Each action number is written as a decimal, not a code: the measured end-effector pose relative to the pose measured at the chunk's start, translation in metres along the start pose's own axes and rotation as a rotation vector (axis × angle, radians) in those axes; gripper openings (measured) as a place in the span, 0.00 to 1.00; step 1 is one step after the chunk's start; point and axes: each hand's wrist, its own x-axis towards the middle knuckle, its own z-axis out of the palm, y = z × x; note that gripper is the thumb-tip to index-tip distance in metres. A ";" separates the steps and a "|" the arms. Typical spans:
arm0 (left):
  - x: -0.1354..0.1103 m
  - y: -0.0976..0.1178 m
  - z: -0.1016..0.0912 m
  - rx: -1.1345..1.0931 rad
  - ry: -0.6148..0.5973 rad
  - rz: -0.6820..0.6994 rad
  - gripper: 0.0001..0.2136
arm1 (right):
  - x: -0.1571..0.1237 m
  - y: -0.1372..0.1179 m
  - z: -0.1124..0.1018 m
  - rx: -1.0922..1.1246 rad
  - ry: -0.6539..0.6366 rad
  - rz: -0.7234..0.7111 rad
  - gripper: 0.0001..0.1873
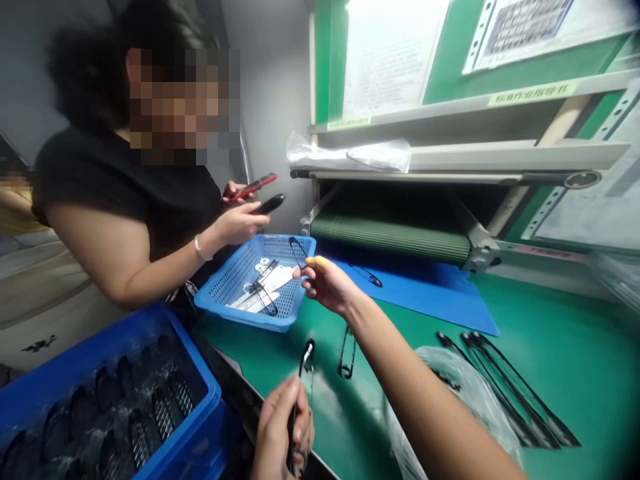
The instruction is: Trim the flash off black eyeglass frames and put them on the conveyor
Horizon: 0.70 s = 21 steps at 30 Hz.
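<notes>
Nearest, the left hand (277, 430) clenches a black glasses frame (305, 360) upright; farther away, the right hand (325, 283) reaches left to a second frame (299, 252) above the far corner of a blue plastic basket (285, 320), its grip unclear.

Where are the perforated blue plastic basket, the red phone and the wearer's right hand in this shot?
Perforated blue plastic basket (245, 319): head view, point on its front rim.
Red phone (254, 187): head view, point on the middle of its body.
Wearer's right hand (327, 285): head view, point on the middle of the hand.

Eyeglass factory workstation; green mat (550, 313), posted instructions (390, 60).
</notes>
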 end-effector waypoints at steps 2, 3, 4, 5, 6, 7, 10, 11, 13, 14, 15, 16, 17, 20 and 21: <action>0.005 -0.010 -0.004 0.015 -0.031 -0.076 0.26 | 0.001 0.004 -0.002 0.009 -0.018 -0.013 0.17; 0.007 -0.014 -0.005 0.023 -0.041 -0.092 0.27 | 0.000 0.005 -0.002 0.016 -0.025 -0.019 0.16; 0.008 -0.017 -0.005 0.029 -0.046 -0.095 0.27 | -0.001 0.007 -0.002 0.024 -0.032 -0.024 0.16; 0.009 -0.019 -0.005 0.034 -0.048 -0.094 0.28 | -0.001 0.008 -0.002 0.031 -0.038 -0.026 0.16; 0.009 -0.020 -0.005 0.037 -0.052 -0.096 0.28 | -0.002 0.009 -0.002 0.037 -0.042 -0.025 0.16; 0.009 -0.020 -0.005 0.041 -0.058 -0.099 0.28 | -0.003 0.009 -0.002 0.043 -0.046 -0.021 0.16; 0.009 -0.020 -0.003 0.047 -0.081 -0.104 0.28 | -0.003 0.010 -0.001 0.055 -0.043 -0.006 0.17; 0.009 -0.020 -0.002 0.046 -0.085 -0.104 0.27 | -0.004 0.009 -0.001 0.057 -0.040 -0.001 0.17; 0.009 -0.023 0.001 0.038 -0.077 -0.105 0.28 | -0.007 0.010 0.001 0.058 -0.033 0.005 0.19; 0.009 -0.026 0.003 0.032 -0.065 -0.107 0.28 | -0.010 0.011 0.002 0.057 -0.028 0.005 0.20; 0.008 -0.028 0.004 0.024 -0.049 -0.109 0.28 | -0.013 0.012 0.004 0.056 -0.023 0.004 0.20; 0.008 -0.031 0.005 0.014 -0.029 -0.110 0.28 | -0.016 0.014 0.004 0.056 -0.014 -0.002 0.21; 0.009 -0.034 0.005 0.005 -0.008 -0.110 0.28 | -0.018 0.016 0.005 0.058 -0.001 -0.006 0.20; 0.015 -0.038 0.003 -0.031 0.071 -0.090 0.25 | -0.017 0.024 0.002 0.046 0.041 0.015 0.15; 0.017 -0.039 0.002 -0.041 0.094 -0.082 0.23 | -0.016 0.026 0.000 0.037 0.053 0.027 0.13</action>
